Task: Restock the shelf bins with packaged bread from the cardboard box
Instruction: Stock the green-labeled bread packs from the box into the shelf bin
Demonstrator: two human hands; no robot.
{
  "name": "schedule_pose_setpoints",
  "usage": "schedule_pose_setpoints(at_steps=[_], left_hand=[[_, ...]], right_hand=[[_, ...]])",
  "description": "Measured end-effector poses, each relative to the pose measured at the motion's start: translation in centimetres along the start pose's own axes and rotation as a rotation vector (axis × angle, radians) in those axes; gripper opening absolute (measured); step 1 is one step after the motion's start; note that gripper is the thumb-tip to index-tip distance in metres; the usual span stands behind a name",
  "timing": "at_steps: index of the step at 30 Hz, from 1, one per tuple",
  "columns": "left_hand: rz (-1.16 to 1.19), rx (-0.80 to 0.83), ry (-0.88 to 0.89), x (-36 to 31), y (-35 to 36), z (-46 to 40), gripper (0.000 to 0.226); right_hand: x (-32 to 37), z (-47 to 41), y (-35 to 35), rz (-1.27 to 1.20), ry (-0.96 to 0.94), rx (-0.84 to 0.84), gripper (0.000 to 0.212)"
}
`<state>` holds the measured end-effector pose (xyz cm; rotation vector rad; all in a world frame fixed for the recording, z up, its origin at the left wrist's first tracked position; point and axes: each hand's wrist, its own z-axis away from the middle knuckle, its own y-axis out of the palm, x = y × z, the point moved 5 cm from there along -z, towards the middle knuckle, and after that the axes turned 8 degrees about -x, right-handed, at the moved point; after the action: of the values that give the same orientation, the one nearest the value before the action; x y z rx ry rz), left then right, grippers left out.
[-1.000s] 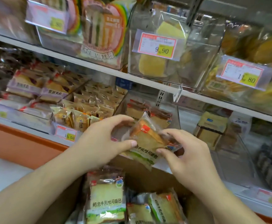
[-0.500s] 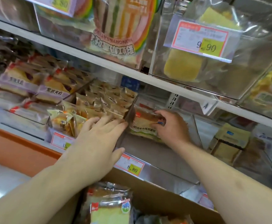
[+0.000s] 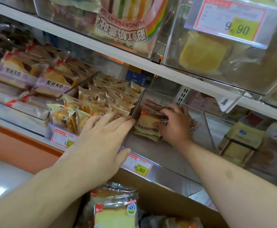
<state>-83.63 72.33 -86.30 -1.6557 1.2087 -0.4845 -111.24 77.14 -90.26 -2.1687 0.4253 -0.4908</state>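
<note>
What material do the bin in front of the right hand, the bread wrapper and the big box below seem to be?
The bin: clear rigid plastic, probably acrylic; you see through its walls and the edges glint. The bread wrapper under the right hand: thin glossy printed plastic film; it crinkles and shines. The box: matte brown cardboard, it seems.

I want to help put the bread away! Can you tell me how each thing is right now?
Left hand: open, fingers straight, resting on the bin's divider.
Right hand: gripping the bread pack.
Bread pack: inside the clear bin, at the back.
Clear bin: mostly bare in front.
Cardboard box: open, bread packs inside.
</note>
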Motion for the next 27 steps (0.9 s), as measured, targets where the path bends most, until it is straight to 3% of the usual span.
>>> schedule_pose_setpoints(at_steps=[14,22,27], left_hand=[[0.06,0.028,0.012,-1.3,-1.8,0.7,0.075],[0.267,0.039,0.034,-3.6,-4.6,4.3,0.071],[0.297,0.124,-0.006,-4.6,-4.0,7.1,0.064]], right_hand=[[1.5,2.3,-6.1,-0.237,0.146,0.101,0.057],[5.6,11.6,-15.6,-0.361,-0.038,0.069,0.042],[6.6,18.7,-15.9,-0.44,-0.078,0.197,0.04]])
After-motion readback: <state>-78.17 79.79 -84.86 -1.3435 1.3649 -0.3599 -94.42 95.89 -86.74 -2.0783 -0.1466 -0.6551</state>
